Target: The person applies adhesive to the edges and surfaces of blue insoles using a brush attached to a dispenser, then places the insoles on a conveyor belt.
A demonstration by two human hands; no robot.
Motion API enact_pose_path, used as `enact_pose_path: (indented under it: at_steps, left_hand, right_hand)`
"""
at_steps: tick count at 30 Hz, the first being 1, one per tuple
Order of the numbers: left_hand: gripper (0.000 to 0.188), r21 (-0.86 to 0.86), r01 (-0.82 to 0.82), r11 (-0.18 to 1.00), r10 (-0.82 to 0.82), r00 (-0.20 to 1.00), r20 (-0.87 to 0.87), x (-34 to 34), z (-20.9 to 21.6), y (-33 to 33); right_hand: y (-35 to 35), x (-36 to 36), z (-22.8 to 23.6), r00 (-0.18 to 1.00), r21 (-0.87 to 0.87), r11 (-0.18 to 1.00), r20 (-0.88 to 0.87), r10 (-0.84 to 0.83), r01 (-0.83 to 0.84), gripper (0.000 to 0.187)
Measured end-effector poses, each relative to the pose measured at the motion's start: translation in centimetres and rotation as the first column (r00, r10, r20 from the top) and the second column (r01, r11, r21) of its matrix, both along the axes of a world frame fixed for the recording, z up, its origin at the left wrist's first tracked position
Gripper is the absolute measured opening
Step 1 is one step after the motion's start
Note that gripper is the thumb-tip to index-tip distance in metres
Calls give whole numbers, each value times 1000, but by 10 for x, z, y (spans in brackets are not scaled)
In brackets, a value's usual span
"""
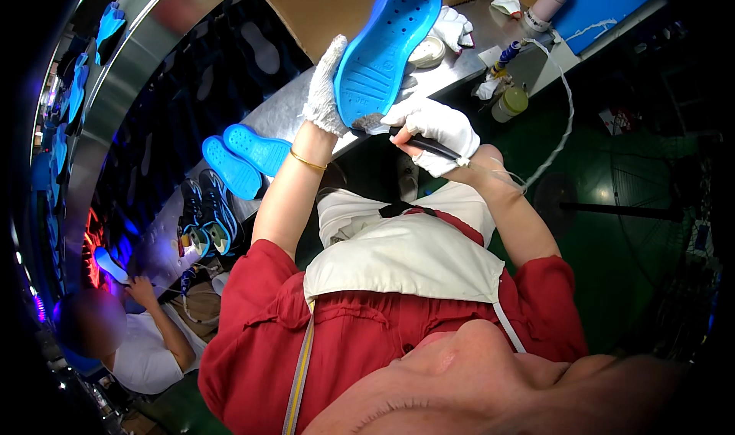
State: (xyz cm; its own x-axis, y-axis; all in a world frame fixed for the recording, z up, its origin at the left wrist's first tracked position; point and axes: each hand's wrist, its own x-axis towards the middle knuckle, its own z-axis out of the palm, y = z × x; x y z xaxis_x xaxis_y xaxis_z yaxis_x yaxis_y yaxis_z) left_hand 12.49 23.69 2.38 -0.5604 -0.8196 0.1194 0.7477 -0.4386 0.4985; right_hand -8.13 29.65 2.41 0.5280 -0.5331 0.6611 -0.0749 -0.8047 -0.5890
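A grey metal table [276, 117] is stretching across a dim workshop, carrying two blue soles [245, 155] at left. The gloved left hand [325, 90] is gripping a bright blue shoe sole [387, 48], perforated and ridged, its fingers wrapping behind the sole's left edge. The gloved right hand [436, 125] is clenching a dark-handled brush [406, 135], its bristles touching the sole's lower end.

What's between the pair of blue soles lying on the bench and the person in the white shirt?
In the head view, a pair of dark sneakers sits between the blue soles and that person.
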Motion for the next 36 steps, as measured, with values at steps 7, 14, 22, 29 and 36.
enact_pose_path:
  at_steps: [7, 14, 22, 29, 36]
  left_hand:
    - [76, -33, 70, 997, -64, 984, 167, -4, 3, 0]
    - [59, 19, -134, 991, 117, 920, 375, -13, 13, -3]
    - [53, -118, -59, 991, 119, 785, 608, -13, -1, -10]
    - [57, -126, 24, 992, 59, 790, 610, -10, -2, -9]
    - [67, -10, -83, 996, 83, 959, 270, -31, -12, 30]
  right_hand:
    - [-8, -19, 5, 963, 558, 790, 62, 263, -252, 13]
    - [-17, -9, 7, 998, 242, 968, 26, 64, -68, 17]
    - [-30, -34, 26, 956, 607, 749, 63, 286, -265, 14]
    - [-36, -54, 26, 968, 474, 876, -166, 188, -89, 12]
    - [-26, -35, 28, 993, 715, 691, 109, 42, -108, 10]
